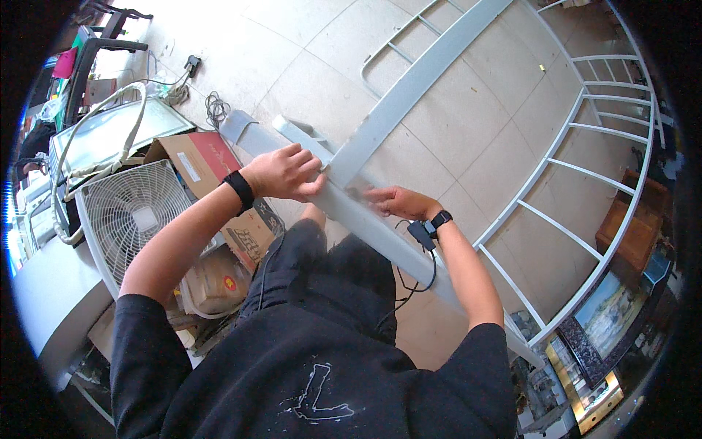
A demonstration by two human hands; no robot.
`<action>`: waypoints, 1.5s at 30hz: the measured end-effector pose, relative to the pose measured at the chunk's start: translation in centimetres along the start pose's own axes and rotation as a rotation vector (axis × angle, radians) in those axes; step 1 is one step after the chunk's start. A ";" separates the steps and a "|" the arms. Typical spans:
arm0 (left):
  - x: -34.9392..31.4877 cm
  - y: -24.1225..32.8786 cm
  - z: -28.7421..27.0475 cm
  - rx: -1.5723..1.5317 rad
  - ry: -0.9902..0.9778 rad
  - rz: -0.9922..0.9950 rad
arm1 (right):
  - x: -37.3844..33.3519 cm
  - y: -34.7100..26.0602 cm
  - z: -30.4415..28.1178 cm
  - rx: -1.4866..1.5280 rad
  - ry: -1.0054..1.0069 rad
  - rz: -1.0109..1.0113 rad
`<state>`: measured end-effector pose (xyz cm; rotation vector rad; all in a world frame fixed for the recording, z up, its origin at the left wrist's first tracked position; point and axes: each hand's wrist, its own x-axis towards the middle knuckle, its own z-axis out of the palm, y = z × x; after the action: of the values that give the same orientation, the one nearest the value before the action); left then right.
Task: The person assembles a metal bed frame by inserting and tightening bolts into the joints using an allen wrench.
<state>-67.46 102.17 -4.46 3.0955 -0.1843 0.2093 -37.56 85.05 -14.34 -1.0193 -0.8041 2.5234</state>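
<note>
A pale grey-white metal beam [387, 241] runs diagonally in front of my body. A second flat white beam [417, 91] meets it at a joint and stretches away to the upper right. My left hand [289, 174] is closed over the near beam just left of the joint, its thumb and fingers at the beam's edge. On the joint's other side, my right hand [398, 201] reaches in toward the far face of the near beam. Its fingertips are blurred, and whether they hold anything cannot be made out. A short white bracket-like piece [301, 139] sticks out beyond my left hand.
A white ladder-like metal frame [518, 201] curves along the right. To my left are a white fan [142, 212] with a round grille and a cardboard box [201, 157]. Cables [217, 110] lie on the tiled floor. Another white tubular frame [369, 67] lies behind the far beam.
</note>
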 end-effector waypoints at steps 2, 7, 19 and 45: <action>0.0 0.0 -0.2 -0.003 0.000 0.000 | -0.4 -1.7 -0.4 -0.162 0.020 0.027; 0.1 0.0 -0.3 0.043 -0.008 0.013 | 1.8 -1.9 -2.3 -0.102 -0.103 0.033; -0.5 0.2 0.2 0.037 -0.017 0.010 | -6.8 -6.0 3.8 -0.207 0.140 0.168; -0.2 0.8 1.1 0.150 0.063 -0.021 | -7.8 -12.5 17.6 -1.010 0.846 -0.084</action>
<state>-67.63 101.33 -5.53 3.2322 -0.1403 0.3348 -43.72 84.55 7.79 -2.0307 -1.7409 1.2368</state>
